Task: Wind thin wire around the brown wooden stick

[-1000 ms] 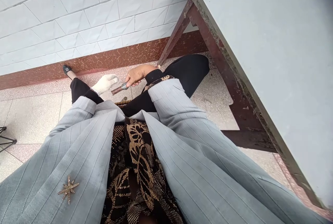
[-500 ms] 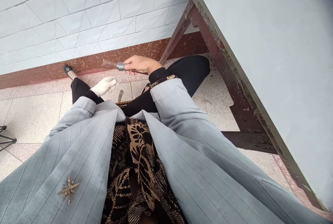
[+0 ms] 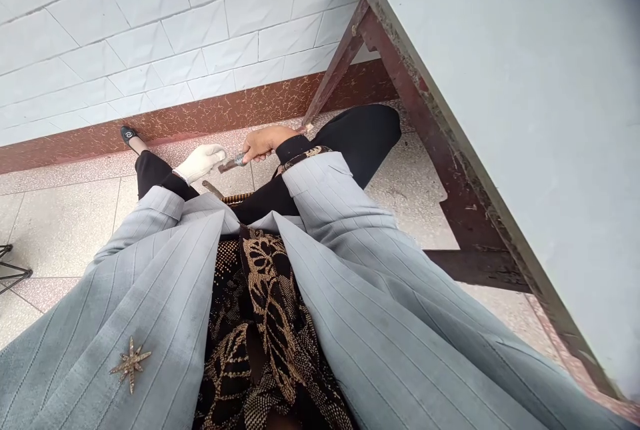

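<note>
My right hand [image 3: 263, 144], bare, is wrapped round a brown stick-like tool [image 3: 229, 165] with silver wire wound about it. The tool slants down and left, its end close to the fingers of my left hand [image 3: 201, 162]; I cannot tell whether they touch. My left hand wears a white glove and its fingers are curled closed. What they hold, if anything, is hidden. Just below the glove a short thin stick [image 3: 213, 189] pokes up by a dark, gold-patterned edge [image 3: 237, 199] at my lap.
A pale tabletop [image 3: 525, 97] with a dark red wooden frame [image 3: 410, 90] stands on my right. Ahead is a white tiled wall [image 3: 200, 30] with a brown base. Thin black metal legs [image 3: 14, 273] stand on the tiled floor [image 3: 70, 217] at left.
My right hand has turned and lowered the tool, so its end now points down toward the gloved hand. The short stick has shifted left and leans more. My left hand has barely moved.
</note>
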`<act>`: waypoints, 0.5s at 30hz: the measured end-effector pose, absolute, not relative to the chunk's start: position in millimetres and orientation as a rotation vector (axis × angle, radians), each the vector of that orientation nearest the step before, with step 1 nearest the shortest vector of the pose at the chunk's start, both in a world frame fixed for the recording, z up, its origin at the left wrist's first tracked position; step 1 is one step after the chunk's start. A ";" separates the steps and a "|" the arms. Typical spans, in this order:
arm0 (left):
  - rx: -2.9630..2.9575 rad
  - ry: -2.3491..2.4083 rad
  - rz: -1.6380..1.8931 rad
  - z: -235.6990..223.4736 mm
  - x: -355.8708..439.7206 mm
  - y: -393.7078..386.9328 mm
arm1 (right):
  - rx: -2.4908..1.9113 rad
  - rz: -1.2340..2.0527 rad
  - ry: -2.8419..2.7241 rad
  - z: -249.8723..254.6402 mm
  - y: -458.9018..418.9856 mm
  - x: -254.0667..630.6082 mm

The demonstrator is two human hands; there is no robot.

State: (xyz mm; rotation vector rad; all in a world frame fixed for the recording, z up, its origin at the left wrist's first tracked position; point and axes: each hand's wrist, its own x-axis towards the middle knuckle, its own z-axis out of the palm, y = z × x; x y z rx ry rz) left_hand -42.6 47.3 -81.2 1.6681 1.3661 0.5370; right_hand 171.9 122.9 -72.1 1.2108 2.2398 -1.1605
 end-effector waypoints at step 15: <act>1.409 1.275 0.766 -92.7 -53.1 52.6 | 0.938 -1.632 2.422 -58.7 126.0 186.5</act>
